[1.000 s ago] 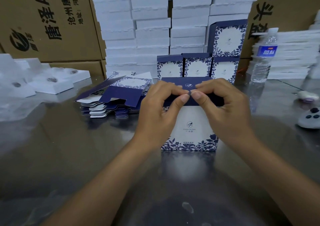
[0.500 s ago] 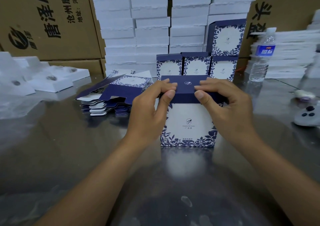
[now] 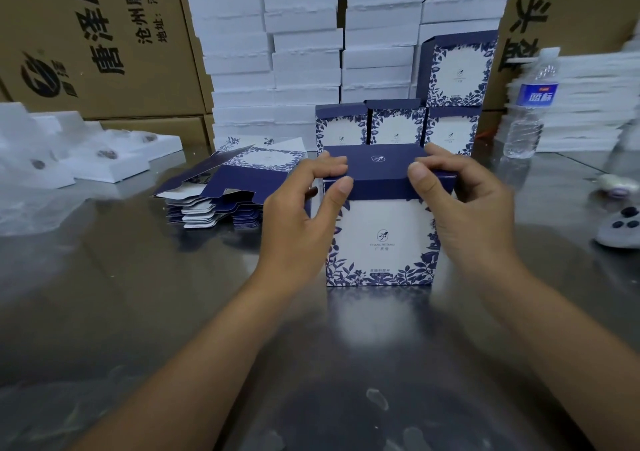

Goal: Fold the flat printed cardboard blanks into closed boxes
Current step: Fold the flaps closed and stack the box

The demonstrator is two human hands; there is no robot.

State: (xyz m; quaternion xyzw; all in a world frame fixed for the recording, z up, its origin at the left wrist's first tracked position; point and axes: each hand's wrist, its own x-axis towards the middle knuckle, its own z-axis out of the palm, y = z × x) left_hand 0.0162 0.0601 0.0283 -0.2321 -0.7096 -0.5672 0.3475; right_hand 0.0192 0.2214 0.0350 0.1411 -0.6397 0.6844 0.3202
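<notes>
Worktop [image 3: 138,312]: bare polished metal and slick. If you push the lid forward instead of down, I'd expect the box to skate away from you.

Pile of flat blanks [image 3: 225,187], left and further back: loosely fanned thin card, so an elbow swipe would scatter it.

Box [image 3: 381,239]: upright at centre, just in front of the row of finished boxes [image 3: 394,125]. It's thin glossy card with white panels, a navy leaf border and square corners. Squeeze too hard and the walls will likely bow.

Lid [image 3: 377,170]: plain navy, lying nearly flat across the top. The right end looks slightly proud, not fully seated.

Left hand [image 3: 301,222] and right hand [image 3: 464,208]: each pinches a top corner, fingers curled over the lid and thumb on its front edge. Uneven thumb pressure could skew the tuck flap, so it creases or rides outside the front wall. Press both thumbs together.
</notes>
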